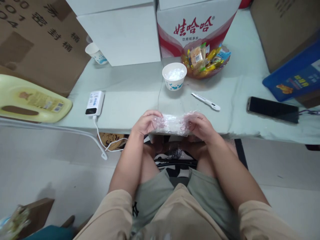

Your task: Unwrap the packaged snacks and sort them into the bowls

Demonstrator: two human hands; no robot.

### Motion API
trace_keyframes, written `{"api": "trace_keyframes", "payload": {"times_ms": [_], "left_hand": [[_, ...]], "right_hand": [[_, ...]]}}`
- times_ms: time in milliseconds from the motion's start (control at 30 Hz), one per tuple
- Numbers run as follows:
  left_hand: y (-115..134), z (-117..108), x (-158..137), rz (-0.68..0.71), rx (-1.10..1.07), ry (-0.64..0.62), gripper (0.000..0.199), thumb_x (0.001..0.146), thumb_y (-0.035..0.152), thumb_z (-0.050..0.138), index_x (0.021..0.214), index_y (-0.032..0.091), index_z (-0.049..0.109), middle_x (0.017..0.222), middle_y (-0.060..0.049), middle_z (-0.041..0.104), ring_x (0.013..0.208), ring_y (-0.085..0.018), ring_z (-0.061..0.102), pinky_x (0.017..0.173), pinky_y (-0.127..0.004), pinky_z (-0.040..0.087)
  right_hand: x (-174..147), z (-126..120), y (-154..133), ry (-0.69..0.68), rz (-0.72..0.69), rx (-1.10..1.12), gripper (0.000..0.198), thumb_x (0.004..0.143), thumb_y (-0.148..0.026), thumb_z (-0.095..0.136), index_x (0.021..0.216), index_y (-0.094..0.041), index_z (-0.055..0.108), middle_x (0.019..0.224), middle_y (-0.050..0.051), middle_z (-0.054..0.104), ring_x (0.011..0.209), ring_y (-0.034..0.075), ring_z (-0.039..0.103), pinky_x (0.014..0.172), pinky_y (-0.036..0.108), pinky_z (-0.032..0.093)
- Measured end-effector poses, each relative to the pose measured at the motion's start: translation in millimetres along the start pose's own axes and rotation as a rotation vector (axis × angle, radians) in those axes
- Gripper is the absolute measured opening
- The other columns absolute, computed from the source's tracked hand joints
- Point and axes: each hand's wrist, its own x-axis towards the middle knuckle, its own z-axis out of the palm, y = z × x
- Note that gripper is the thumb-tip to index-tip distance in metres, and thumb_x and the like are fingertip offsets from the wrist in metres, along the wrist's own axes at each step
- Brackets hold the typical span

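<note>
Between my two hands a piece of clear crinkled plastic wrap [173,123] is stretched at the near edge of the table. My left hand [147,122] grips its left end, thumb and fingers closed on it. At the right end my right hand [199,125] pinches the plastic, which partly covers the fingertips. Just beyond stands a white paper cup [174,81] with a blue pattern, holding something white and crumpled-looking. A white utility knife [206,101] lies to the right of the cup, a little beyond my right hand.
A bowl of wrapped snacks [217,68] stands against a white and red carton [195,25]. Leftward are a power bank [95,103] with a cable and a yellow jug [32,100]. A phone [272,110] and blue package [295,76] lie at right.
</note>
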Motion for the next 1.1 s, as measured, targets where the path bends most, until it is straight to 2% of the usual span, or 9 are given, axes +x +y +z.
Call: {"api": "trace_keyframes", "payload": {"times_ms": [167, 233, 333, 400, 633, 833, 900, 967, 1100], "left_hand": [[-4, -1, 3, 0.094, 0.301, -0.003, 0.024, 0.069, 0.038, 0.066, 0.076, 0.015, 0.062, 0.069, -0.002, 0.062, 0.061, -0.013, 0.057, 0.058, -0.025, 0.046], [-9, 0, 3, 0.157, 0.435, 0.027, 0.037, 0.067, 0.027, 0.072, 0.101, 0.019, 0.060, 0.080, 0.001, 0.062, 0.065, -0.010, 0.056, 0.062, -0.022, 0.046], [-14, -2, 5, 0.237, 0.422, 0.072, 0.074, 0.067, 0.026, 0.077, 0.132, 0.029, 0.042, 0.100, -0.001, 0.064, 0.074, -0.012, 0.061, 0.070, -0.025, 0.049], [-16, -6, 8, 0.285, 0.356, 0.123, 0.084, 0.066, 0.029, 0.082, 0.136, 0.031, 0.037, 0.108, -0.004, 0.064, 0.081, -0.015, 0.065, 0.076, -0.028, 0.052], [-11, -11, 15, 0.312, 0.159, 0.204, 0.076, 0.056, 0.030, 0.091, 0.119, 0.030, 0.049, 0.118, -0.005, 0.064, 0.089, -0.014, 0.065, 0.077, -0.025, 0.053], [-25, 10, 14, 0.583, 0.283, 0.708, 0.027, 0.077, 0.038, 0.074, 0.082, 0.021, 0.053, 0.066, 0.004, 0.054, 0.061, -0.009, 0.055, 0.065, -0.022, 0.049], [-40, 24, 12, 0.536, 0.378, 0.619, 0.028, 0.081, 0.041, 0.072, 0.094, 0.022, 0.057, 0.073, 0.002, 0.061, 0.070, -0.012, 0.061, 0.073, -0.025, 0.052], [-54, 39, 13, 0.474, 0.407, 0.487, 0.049, 0.078, 0.048, 0.075, 0.116, 0.024, 0.055, 0.110, -0.007, 0.068, 0.104, -0.018, 0.066, 0.091, -0.031, 0.052], [-58, 56, 23, 0.403, 0.366, 0.347, 0.082, 0.073, 0.060, 0.077, 0.139, 0.030, 0.039, 0.147, -0.013, 0.050, 0.128, -0.024, 0.057, 0.104, -0.035, 0.047]], "right_hand": [[3, -3, -4, 0.062, -0.053, -0.241, 0.044, 0.079, -0.062, 0.058, 0.073, -0.019, 0.068, 0.084, 0.007, 0.071, 0.079, 0.022, 0.067, 0.069, 0.034, 0.055], [6, -2, -2, 0.156, -0.096, -0.357, 0.036, 0.074, -0.052, 0.071, 0.092, -0.021, 0.067, 0.098, 0.006, 0.070, 0.084, 0.020, 0.066, 0.073, 0.032, 0.054], [10, 1, 3, 0.176, -0.067, -0.354, 0.080, 0.062, -0.032, 0.083, 0.133, -0.025, 0.047, 0.102, 0.003, 0.067, 0.080, 0.017, 0.064, 0.073, 0.032, 0.053], [12, 2, 6, 0.199, -0.061, -0.301, 0.087, 0.061, -0.027, 0.081, 0.138, -0.025, 0.039, 0.088, -0.002, 0.065, 0.074, 0.015, 0.062, 0.073, 0.030, 0.051], [29, 6, 11, 0.323, -0.237, -0.177, 0.018, 0.063, -0.030, 0.066, 0.071, -0.021, 0.053, 0.068, -0.005, 0.053, 0.067, 0.012, 0.050, 0.068, 0.027, 0.042], [35, 9, 10, 0.572, -0.403, -0.386, 0.013, 0.070, -0.031, 0.051, 0.078, -0.022, 0.054, 0.074, 0.000, 0.060, 0.072, 0.017, 0.055, 0.073, 0.030, 0.045], [33, 12, 10, 0.578, -0.420, -0.540, 0.012, 0.073, -0.030, 0.049, 0.081, -0.023, 0.055, 0.077, 0.001, 0.063, 0.073, 0.018, 0.057, 0.073, 0.030, 0.045], [29, 16, 9, 0.482, -0.425, -0.651, 0.012, 0.074, -0.029, 0.049, 0.084, -0.024, 0.055, 0.080, 0.002, 0.066, 0.072, 0.019, 0.059, 0.073, 0.030, 0.046], [22, 26, 5, 0.156, -0.377, -0.653, 0.011, 0.080, -0.031, 0.049, 0.086, -0.024, 0.055, 0.080, 0.001, 0.067, 0.073, 0.018, 0.061, 0.074, 0.029, 0.048]]}}
